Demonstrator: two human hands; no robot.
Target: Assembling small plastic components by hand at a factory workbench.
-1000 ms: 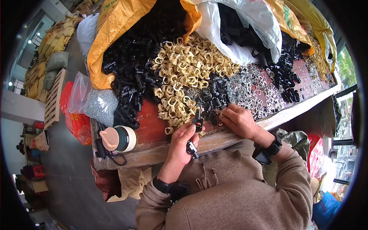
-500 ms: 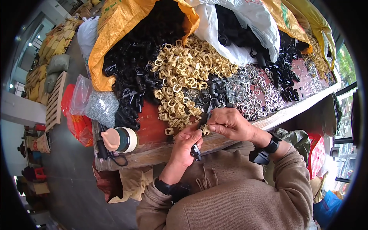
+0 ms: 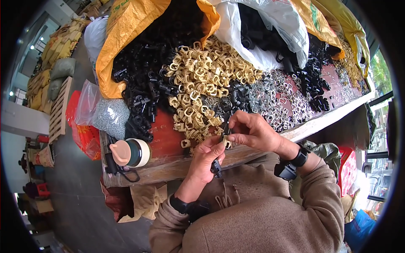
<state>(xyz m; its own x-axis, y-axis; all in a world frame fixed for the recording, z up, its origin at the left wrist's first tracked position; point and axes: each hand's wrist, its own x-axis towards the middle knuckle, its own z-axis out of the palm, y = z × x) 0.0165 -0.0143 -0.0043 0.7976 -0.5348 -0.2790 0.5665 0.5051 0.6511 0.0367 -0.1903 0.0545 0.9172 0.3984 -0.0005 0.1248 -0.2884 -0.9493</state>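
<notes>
Your left hand (image 3: 203,160) is curled around a black fitting (image 3: 216,168), whose end pokes out below your palm, by the near table edge (image 3: 165,170). Your right hand (image 3: 258,135) has finger and thumb at a brass-coloured clip (image 3: 228,144); whether they grip it, I can't tell. The fitting looks light, stiff and smooth, perhaps slippery, so its body seems the surest hold. The orange sack (image 3: 126,33) carries printing; I see no label on the fitting.

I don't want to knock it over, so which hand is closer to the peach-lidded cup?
Left. Your left hand is to the right of the peach-lidded cup; your right hand is farther right, beyond the left one.
</notes>
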